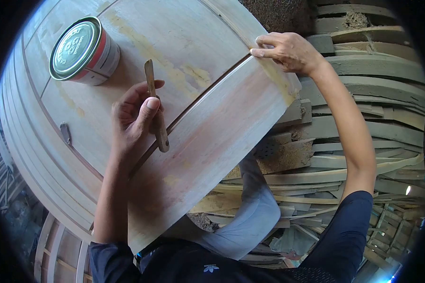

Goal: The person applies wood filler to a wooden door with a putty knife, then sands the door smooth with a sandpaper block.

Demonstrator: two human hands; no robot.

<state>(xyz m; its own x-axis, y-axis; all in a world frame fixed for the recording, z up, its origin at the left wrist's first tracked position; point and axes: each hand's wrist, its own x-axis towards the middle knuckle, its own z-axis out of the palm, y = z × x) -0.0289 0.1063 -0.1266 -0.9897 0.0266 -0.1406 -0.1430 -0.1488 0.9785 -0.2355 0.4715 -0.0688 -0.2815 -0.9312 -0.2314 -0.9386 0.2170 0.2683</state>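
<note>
My left hand (136,115) is closed around a narrow putty knife (161,134) with a wooden handle. Its stained blade points up, and the handle's end sticks out below my fingers. At the upper right, my right hand (288,53) has its fingers bent close together, the light-smeared fingertips touching the end of the dark groove in the wooden panel (212,137). Whether something small is between those fingertips, I cannot make out. To the left of the knife, a lidded tin (87,52) with a green top and a red-and-white side stands on the panel.
Yellowish filler patches (198,75) mark the panel. A small dark scraper-like piece (65,133) lies near its curved left edge. Stacked curved wooden strips (378,96) fill the right side, beside a clump of brown shavings (278,19). A grey-clad leg (252,203) shows under the panel.
</note>
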